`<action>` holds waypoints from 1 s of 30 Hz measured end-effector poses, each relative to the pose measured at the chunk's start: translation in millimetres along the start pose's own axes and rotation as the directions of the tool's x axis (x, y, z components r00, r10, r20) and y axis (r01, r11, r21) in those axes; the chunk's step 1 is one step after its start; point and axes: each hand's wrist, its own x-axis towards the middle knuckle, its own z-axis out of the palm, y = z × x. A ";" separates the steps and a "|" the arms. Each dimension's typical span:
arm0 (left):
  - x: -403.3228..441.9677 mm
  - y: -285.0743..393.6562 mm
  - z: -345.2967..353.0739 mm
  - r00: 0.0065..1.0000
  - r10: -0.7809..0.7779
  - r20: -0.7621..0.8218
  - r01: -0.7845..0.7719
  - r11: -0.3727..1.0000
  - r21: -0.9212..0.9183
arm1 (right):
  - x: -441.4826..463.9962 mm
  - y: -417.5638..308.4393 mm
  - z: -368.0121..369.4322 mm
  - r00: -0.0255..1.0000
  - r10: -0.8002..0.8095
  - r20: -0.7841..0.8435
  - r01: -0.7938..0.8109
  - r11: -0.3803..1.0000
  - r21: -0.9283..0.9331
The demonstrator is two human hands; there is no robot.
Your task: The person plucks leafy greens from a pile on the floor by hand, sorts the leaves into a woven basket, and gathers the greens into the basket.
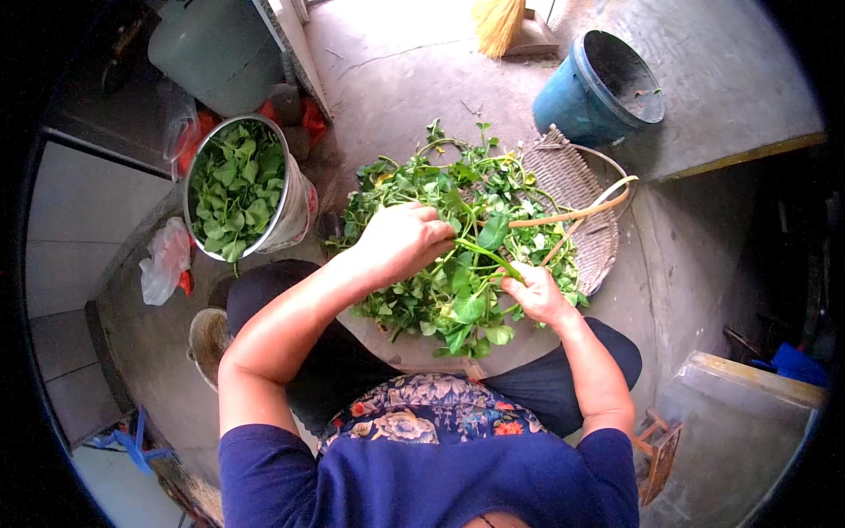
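A large heap of leafy green vines point(414, 299) lies in front of me, partly on a woven basket point(585, 216) with a curved handle. My left hand point(409, 238) is over the middle of the heap, its fingers closed on a green stem. To the right, my right hand point(539, 295) grips the lower end of the green stems point(484, 253), which stretch between both hands. Leaves hang around and below the stems. At the left, a metal bucket point(283, 189) holds picked green leaves point(236, 185).
A blue bucket point(563, 97) stands at the upper right, near a broom point(499, 25) and dustpan. Clear plastic bags point(165, 261) lie beside the metal bucket. A small pail point(209, 343) sits by my left knee, and a wooden stool point(658, 453) is at the lower right.
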 end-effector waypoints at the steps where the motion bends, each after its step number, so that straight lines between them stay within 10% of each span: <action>1: -1.4 -2.2 1.7 1.000 -0.013 0.018 0.013 0.999 -0.049 | 0.3 -3.6 -0.4 0.999 0.053 0.001 -0.053 0.997 0.059; 11: -10.5 -1.1 29.4 0.995 0.094 0.014 -0.094 0.995 0.039 | 3.1 -14.4 -4.3 0.927 0.357 0.119 -0.376 0.872 0.314; 15: -2.0 -0.6 21.1 0.964 -0.225 -0.144 0.168 0.930 -0.327 | 6.8 -26.7 6.4 0.947 0.286 0.147 -0.321 0.855 0.406; 17: -0.6 -1.9 21.8 0.852 -0.513 -0.106 0.274 0.609 -0.744 | 13.4 -31.9 10.8 0.957 0.223 0.186 -0.282 0.865 0.414; 20: -7.9 -34.8 -25.3 0.705 -0.664 -0.249 0.222 0.540 -0.812 | 19.1 -24.6 11.7 0.958 0.203 0.201 -0.274 0.853 0.445; 23: -33.0 -46.6 -99.8 0.618 -0.680 -0.395 0.352 0.688 -0.634 | 26.4 -33.1 7.5 0.974 0.202 0.105 -0.227 0.899 0.376; 25: -52.8 -72.1 -133.6 0.671 -0.384 -0.634 0.500 0.866 0.005 | 29.9 -29.6 8.5 0.990 0.143 0.007 -0.139 0.944 0.299; 27: -67.6 -110.7 -148.1 0.734 -0.149 -0.663 0.529 0.737 0.420 | 31.6 -10.2 6.4 0.991 0.133 0.021 -0.131 0.911 0.392; 30: -106.1 -184.7 -123.0 0.843 -0.273 -0.463 0.530 0.564 0.633 | 33.7 -1.2 8.3 0.992 0.125 -0.015 -0.106 0.895 0.433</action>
